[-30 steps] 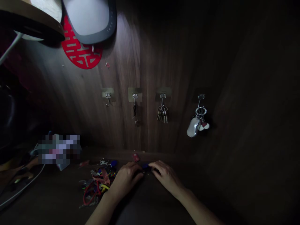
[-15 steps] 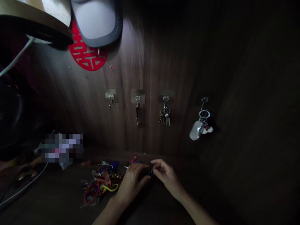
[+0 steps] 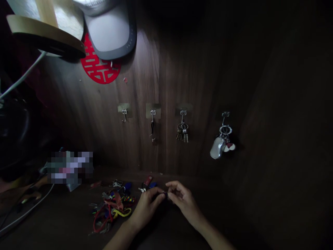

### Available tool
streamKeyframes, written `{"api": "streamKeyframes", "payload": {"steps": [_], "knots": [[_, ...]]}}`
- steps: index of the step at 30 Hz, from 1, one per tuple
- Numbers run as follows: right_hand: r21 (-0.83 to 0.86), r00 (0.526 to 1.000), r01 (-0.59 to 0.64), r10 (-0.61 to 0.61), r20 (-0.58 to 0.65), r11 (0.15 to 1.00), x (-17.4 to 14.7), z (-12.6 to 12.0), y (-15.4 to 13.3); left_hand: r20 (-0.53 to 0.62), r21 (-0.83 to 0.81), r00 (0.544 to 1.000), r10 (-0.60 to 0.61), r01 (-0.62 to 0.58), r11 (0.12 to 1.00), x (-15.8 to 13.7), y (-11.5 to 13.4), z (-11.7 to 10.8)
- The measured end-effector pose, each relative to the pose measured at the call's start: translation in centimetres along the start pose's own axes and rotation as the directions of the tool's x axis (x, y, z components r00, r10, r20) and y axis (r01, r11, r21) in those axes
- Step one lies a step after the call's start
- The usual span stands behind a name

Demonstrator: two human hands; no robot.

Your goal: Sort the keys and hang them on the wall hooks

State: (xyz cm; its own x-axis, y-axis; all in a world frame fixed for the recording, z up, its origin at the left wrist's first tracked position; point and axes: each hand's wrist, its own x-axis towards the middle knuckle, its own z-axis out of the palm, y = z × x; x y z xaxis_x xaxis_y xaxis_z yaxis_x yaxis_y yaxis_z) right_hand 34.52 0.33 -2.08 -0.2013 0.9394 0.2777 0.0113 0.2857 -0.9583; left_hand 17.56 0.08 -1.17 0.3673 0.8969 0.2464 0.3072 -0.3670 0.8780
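Note:
Low on the dark wooden surface, my left hand (image 3: 147,205) and my right hand (image 3: 184,200) meet fingertip to fingertip. Between them is a small dark object (image 3: 165,195), mostly covered by the fingers; its kind cannot be made out. The left thumb and fingers pinch it, and the right thumb and fingertips close on its other side. Just behind the left hand lie a red tag (image 3: 148,180), a blue tag (image 3: 153,185) and a key (image 3: 142,189). To its left is a tangled heap of keys and cords, with a red cord (image 3: 96,222) and a yellow braided cord (image 3: 122,213).
On the wooden wall, an empty hook (image 3: 124,116) is followed by a black loop (image 3: 152,127), a bunch of keys (image 3: 182,132) and a silver fob (image 3: 217,148) on hooks. Upper left are a lamp (image 3: 49,34), a cap (image 3: 110,31) and a red paper-cut (image 3: 104,74). A white cable (image 3: 33,208) runs lower left.
My left fingers have closed from a looser, spread pose onto the small dark object beside my right fingertips. The whole view has shifted slightly, so the wall items sit lower.

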Motion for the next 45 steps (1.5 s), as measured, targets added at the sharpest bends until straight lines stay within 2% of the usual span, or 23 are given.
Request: {"api": "streamKeyframes", "payload": {"steps": [5, 9, 12, 15, 19, 22, 25, 30, 36, 42, 45], "knots": [[0.028, 0.999, -0.05, 0.05, -0.01, 0.998, -0.1, 0.1, -0.4, -0.001, -0.173, 0.998, -0.063, 0.062, 0.983, 0.3, 0.3, -0.1], [0.01, 0.996, -0.088, 0.089, -0.02, 0.996, 0.1, -0.1, 0.2, -0.104, -0.383, 0.977, -0.185, 0.133, 0.914, 0.5, 0.3, -0.5], [0.007, 0.991, -0.104, 0.104, -0.081, 0.995, 0.5, -0.3, 0.8, -0.173, -0.497, 0.95, -0.258, 0.142, 0.856, 0.6, 0.4, -1.2], [0.021, 0.985, -0.118, 0.12, -0.121, 0.993, 0.7, -0.4, 1.2, -0.235, -0.55, 0.927, -0.293, 0.121, 0.827, 0.8, 0.8, -1.8], [-0.008, 0.989, -0.118, 0.117, -0.087, 0.993, 0.6, -0.3, 1.5, -0.329, -0.603, 0.883, -0.335, 0.076, 0.794, 1.0, 1.2, -2.8], [-0.049, 0.992, -0.111, 0.108, -0.067, 0.993, 0.6, -0.3, 1.6, -0.403, -0.583, 0.842, -0.36, 0.067, 0.81, 1.1, 1.4, -3.8], [-0.076, 0.992, -0.112, 0.107, -0.065, 0.991, 0.6, -0.2, 1.6, -0.47, -0.546, 0.822, -0.321, 0.015, 0.838, 1.6, 1.8, -5.0], [-0.063, 0.993, -0.102, 0.099, -0.061, 0.993, 0.6, -0.1, 1.6, -0.475, -0.468, 0.864, -0.168, -0.087, 0.879, 3.5, 3.5, -6.9], [-0.043, 0.997, -0.066, 0.064, -0.049, 0.997, 0.6, -0.1, 2.2, -0.51, -0.432, 0.86, -0.012, -0.244, 0.868, 6.6, 7.1, -9.0], [-0.047, 0.996, -0.074, 0.072, -0.049, 0.996, 0.7, 0.0, 2.5, -0.558, -0.369, 0.825, 0.087, -0.341, 0.864, 8.5, 9.1, -10.4], [-0.036, 0.996, -0.079, 0.077, -0.042, 0.996, 0.9, 0.0, 2.6, -0.637, -0.24, 0.759, 0.134, -0.361, 0.901, 8.8, 9.3, -11.6]]}}
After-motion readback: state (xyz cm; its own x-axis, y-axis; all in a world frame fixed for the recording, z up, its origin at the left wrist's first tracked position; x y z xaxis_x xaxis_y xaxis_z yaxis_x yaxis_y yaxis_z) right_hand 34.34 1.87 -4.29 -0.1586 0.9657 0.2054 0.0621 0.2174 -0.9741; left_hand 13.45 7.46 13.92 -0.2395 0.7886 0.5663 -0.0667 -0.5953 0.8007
